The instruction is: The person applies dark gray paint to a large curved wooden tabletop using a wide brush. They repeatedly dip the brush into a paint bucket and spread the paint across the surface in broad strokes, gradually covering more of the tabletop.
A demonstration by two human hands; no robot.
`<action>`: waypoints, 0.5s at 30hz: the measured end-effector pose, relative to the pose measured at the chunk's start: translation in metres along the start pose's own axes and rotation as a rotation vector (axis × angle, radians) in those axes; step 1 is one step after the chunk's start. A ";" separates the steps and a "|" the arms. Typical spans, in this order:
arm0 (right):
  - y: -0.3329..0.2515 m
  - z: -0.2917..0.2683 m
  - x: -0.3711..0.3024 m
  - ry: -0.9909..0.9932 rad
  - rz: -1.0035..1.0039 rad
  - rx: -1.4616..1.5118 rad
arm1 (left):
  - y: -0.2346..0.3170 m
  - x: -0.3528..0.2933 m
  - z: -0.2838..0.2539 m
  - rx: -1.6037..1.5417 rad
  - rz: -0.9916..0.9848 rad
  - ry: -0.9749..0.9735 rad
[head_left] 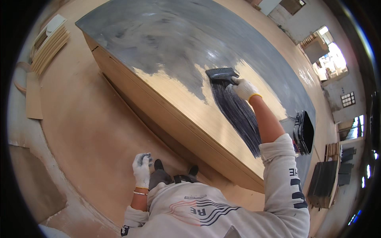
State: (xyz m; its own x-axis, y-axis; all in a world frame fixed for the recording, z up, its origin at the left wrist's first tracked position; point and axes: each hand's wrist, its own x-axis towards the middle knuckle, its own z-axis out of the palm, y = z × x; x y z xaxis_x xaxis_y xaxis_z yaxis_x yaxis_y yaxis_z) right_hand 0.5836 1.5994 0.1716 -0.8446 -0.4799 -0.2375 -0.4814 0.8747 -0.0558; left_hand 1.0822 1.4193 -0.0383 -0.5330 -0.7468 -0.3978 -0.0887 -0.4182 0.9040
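My right hand (245, 88), in a white glove with a yellow cuff, grips the handle of a wide, dark-coated brush (220, 73). The brush rests on the top sheet of a wooden panel stack (182, 101). A glossy black streak (238, 113) runs from the brush back toward my forearm. Grey-black coating covers the far part of the sheet, and pale wood grain shows along the near side. My left hand (141, 169), also gloved, hangs beside my body with its stained fingers loosely curled; nothing shows in it. An open black bucket (304, 133) stands on the sheet, right of my right arm.
The stack's long near edge (158, 105) runs diagonally in front of my feet (174, 173). Thin boards (49, 45) are piled at the far left. Dark panels (323, 182) lean at the right, near a wall with windows (347, 99). Brown floor (91, 131) lies left of the stack.
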 end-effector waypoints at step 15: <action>0.095 -0.004 -0.206 -0.188 0.091 -0.221 | -0.032 -0.014 -0.032 -0.068 -0.071 0.181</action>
State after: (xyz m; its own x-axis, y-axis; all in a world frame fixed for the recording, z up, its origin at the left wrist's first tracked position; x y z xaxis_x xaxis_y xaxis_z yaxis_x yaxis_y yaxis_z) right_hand 0.7105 1.7814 0.2191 -0.8385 -0.3610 -0.4082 -0.4621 0.8681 0.1816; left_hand 1.1195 1.4262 -0.0666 -0.3674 -0.7924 -0.4869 -0.0602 -0.5022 0.8627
